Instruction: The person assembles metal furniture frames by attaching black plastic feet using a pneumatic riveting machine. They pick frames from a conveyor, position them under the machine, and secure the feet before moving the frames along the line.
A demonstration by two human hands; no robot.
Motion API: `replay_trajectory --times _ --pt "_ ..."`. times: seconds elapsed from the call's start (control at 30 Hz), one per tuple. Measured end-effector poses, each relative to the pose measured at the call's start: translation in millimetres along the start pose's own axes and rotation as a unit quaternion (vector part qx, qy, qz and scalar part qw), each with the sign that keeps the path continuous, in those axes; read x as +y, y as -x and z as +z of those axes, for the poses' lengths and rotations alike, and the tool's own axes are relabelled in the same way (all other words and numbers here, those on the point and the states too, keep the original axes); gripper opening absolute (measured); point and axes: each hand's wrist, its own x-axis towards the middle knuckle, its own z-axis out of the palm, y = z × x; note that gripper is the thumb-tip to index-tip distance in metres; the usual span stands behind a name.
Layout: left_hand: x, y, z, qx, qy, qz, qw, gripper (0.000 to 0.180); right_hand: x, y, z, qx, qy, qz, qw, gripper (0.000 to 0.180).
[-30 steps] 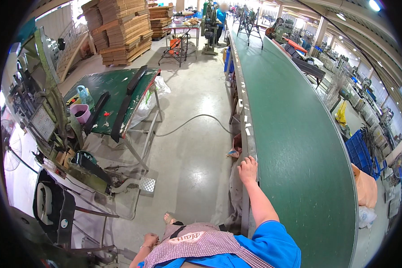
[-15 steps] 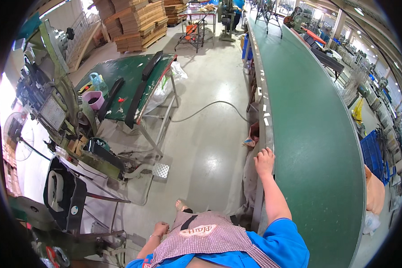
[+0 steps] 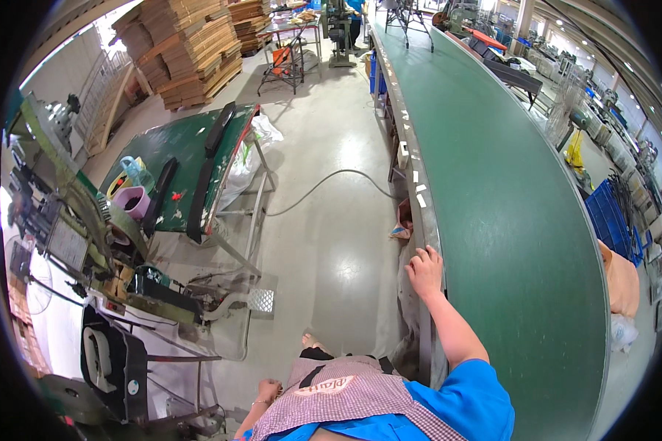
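Observation:
My right hand (image 3: pixel 425 272) lies on the metal side rail (image 3: pixel 430 235) of a long green conveyor belt (image 3: pixel 518 257), fingers somewhat apart and holding nothing. Low at my left side hangs my left hand (image 3: pixel 269 389), loosely curled near the checked apron (image 3: pixel 331 382); I see nothing in it. The belt's surface beside me carries no objects, while a dark metal frame (image 3: pixel 408 18) stands on its far end.
To the left, a green-topped table (image 3: pixel 180 143) bears long black strips (image 3: pixel 198 195) and a pink container (image 3: pixel 131 202). A machine with a metal foot pedal (image 3: pixel 261 300) stands nearer. A hose (image 3: pixel 338 173) crosses the aisle floor; cardboard stacks (image 3: pixel 184 51) rise behind.
The whole view has shifted, with the table and belt now farther left in the picture. My right hand stays at the rail, its fingers a little more spread. My left hand still hangs low.

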Motion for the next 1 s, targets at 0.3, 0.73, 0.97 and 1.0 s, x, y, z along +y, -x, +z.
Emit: replay_trajectory --times 0.3,0.73,0.97,1.0 --pt "80 -121 -36 -0.065 -0.060 -0.020 0.996 0.011 -3 -6 -1 0.065 -0.068 0.058 0.994 0.017" --pt "378 -398 -60 -0.145 0.105 0.002 0.984 0.009 67 -43 24 0.134 -0.182 0.523 0.822 0.012" --pt "506 -467 -57 -0.135 0.007 -0.007 0.991 0.020 73 -142 38 0.206 -0.117 0.569 0.787 0.009" --pt "502 -506 -48 -0.141 -0.070 0.077 0.985 0.023 94 -149 58 0.223 -0.050 0.481 0.846 0.006"
